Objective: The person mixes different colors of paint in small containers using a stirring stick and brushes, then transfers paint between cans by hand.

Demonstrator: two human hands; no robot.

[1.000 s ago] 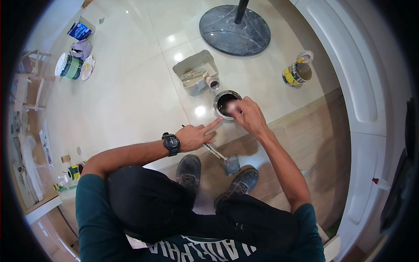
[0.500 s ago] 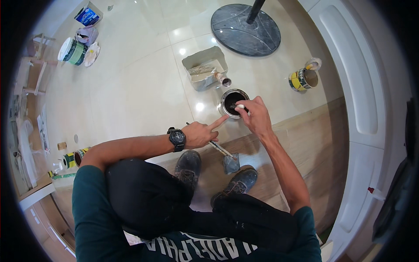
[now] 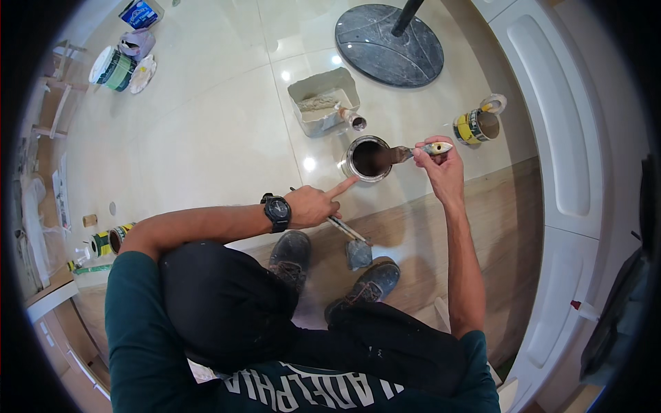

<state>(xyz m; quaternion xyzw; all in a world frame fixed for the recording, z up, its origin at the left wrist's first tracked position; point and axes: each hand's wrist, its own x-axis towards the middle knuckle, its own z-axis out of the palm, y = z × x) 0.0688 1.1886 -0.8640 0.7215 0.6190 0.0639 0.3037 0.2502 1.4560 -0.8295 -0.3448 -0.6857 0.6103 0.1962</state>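
My right hand (image 3: 443,168) grips a paintbrush (image 3: 432,149) by its handle, with the dark bristle end at the open can of dark liquid (image 3: 365,157), blurred over its right rim. My left hand (image 3: 315,203) reaches its extended index finger to the can's near rim, with thin long-handled tools (image 3: 351,230) held in the other fingers. Below these tool ends a grey square piece (image 3: 359,254) lies between my shoes (image 3: 374,282). Just beyond the can stands a cut grey container (image 3: 323,124) with pale material inside and a small cylindrical tube (image 3: 357,122) at its corner.
A round black stand base (image 3: 385,51) sits at the back. A yellow-labelled can (image 3: 468,129) is at the right, near a white panelled unit (image 3: 551,124). Buckets (image 3: 110,69) are at the far left; more cans (image 3: 100,242) lie at the lower left.
My right hand has lifted the brush out of the can and moved it rightward, so its handle now lies across to the right of the rim. My left hand stays near the rim.
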